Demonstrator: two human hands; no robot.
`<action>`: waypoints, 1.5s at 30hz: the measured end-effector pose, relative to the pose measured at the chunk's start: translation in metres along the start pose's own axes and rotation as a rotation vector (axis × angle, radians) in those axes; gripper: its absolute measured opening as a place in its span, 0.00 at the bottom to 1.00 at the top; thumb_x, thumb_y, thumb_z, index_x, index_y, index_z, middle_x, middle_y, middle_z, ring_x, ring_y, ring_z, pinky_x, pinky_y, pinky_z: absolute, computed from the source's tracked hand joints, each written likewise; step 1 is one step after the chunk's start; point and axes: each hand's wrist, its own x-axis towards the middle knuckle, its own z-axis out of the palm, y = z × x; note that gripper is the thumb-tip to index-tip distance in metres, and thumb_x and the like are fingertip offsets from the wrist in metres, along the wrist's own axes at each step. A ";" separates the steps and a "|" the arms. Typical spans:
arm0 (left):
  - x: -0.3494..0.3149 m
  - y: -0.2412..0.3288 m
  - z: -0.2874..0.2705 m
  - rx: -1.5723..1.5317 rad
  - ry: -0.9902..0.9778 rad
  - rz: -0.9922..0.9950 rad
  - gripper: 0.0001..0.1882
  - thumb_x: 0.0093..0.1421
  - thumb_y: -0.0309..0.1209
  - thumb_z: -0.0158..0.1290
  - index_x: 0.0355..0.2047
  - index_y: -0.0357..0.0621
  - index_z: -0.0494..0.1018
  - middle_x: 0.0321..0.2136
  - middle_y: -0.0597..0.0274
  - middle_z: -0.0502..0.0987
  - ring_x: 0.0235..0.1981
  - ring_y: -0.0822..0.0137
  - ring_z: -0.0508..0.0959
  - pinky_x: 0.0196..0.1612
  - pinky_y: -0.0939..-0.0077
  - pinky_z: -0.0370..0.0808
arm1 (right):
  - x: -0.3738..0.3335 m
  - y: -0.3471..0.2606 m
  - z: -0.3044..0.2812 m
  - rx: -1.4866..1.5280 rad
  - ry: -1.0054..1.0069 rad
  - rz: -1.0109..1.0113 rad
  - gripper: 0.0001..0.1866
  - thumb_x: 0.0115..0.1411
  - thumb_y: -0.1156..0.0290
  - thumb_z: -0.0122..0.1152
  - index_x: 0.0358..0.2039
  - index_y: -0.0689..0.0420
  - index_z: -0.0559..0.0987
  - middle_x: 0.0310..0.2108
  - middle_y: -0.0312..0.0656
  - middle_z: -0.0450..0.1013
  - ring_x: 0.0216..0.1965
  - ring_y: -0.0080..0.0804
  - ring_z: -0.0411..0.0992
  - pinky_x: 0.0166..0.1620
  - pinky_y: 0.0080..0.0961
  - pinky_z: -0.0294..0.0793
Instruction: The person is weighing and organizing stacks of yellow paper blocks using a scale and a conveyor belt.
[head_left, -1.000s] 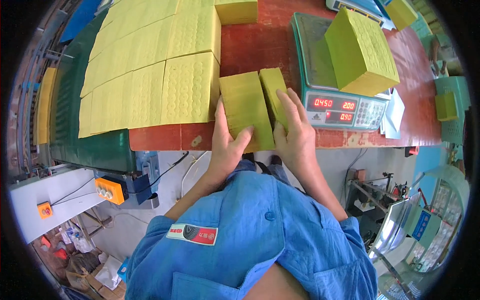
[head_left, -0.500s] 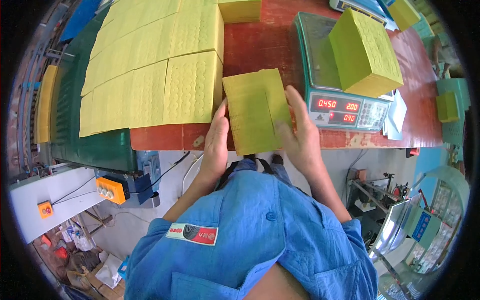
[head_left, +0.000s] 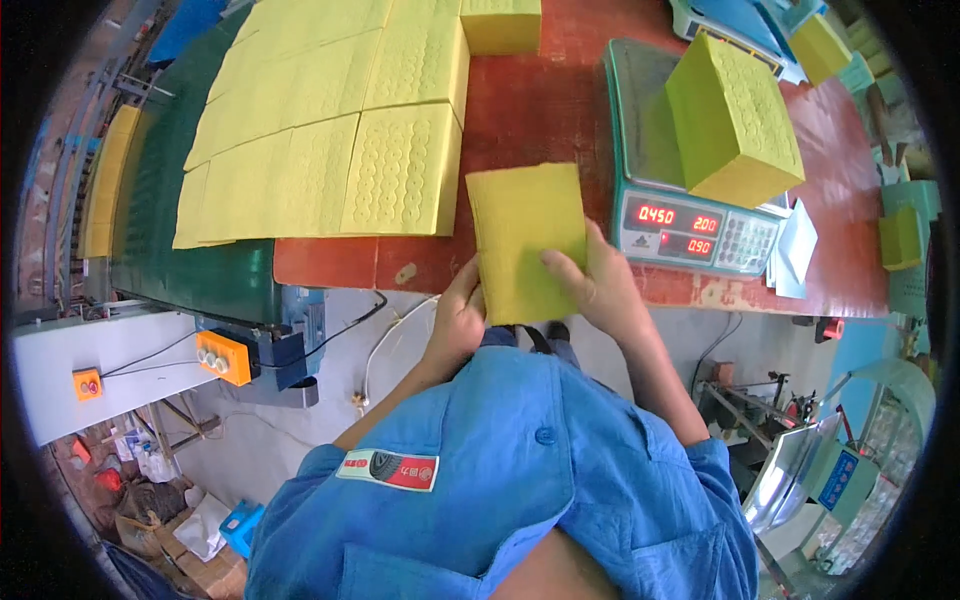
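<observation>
A stack of yellow paper sheets is held between my hands at the front edge of the red table. My left hand grips its lower left side, the fingers partly hidden behind it. On the right side, my right hand clasps the stack, its thumb lying on the top face. Just right of it stands a green digital scale with lit red digits. A thick block of yellow paper rests on the scale's plate. Rows of embossed yellow paper stacks lie to the left.
The red table runs under the scale and stacks, with a dark green conveyor at its left. White papers lie beside the scale. A second scale stands at the far right. An orange switch box hangs below left.
The stack has come a little toward me and right and stands straighter. My left hand has slid down to its lower side, and my right thumb has moved onto its face.
</observation>
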 end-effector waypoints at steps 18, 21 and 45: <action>-0.012 0.148 0.018 0.070 -0.033 0.211 0.37 0.59 0.30 0.53 0.67 0.39 0.52 0.63 0.51 0.61 0.64 0.60 0.62 0.64 0.65 0.59 | -0.036 0.030 0.003 1.246 -0.185 0.090 0.35 0.64 0.50 0.51 0.64 0.59 0.61 0.60 0.46 0.67 0.57 0.37 0.69 0.58 0.36 0.69; -0.024 0.141 0.006 -0.292 -0.238 -0.110 0.39 0.62 0.39 0.50 0.69 0.38 0.48 0.66 0.53 0.58 0.66 0.61 0.60 0.66 0.64 0.57 | -0.038 0.026 0.006 1.236 -0.258 0.097 0.34 0.64 0.51 0.51 0.64 0.58 0.61 0.60 0.45 0.67 0.57 0.36 0.68 0.59 0.37 0.68; 0.169 0.214 0.242 -0.102 -0.255 -0.031 0.35 0.51 0.56 0.59 0.52 0.49 0.69 0.45 0.63 0.70 0.40 0.64 0.70 0.41 0.62 0.68 | 0.079 -0.028 -0.292 0.879 0.273 -0.183 0.19 0.64 0.63 0.54 0.50 0.63 0.76 0.44 0.42 0.76 0.42 0.29 0.74 0.44 0.27 0.73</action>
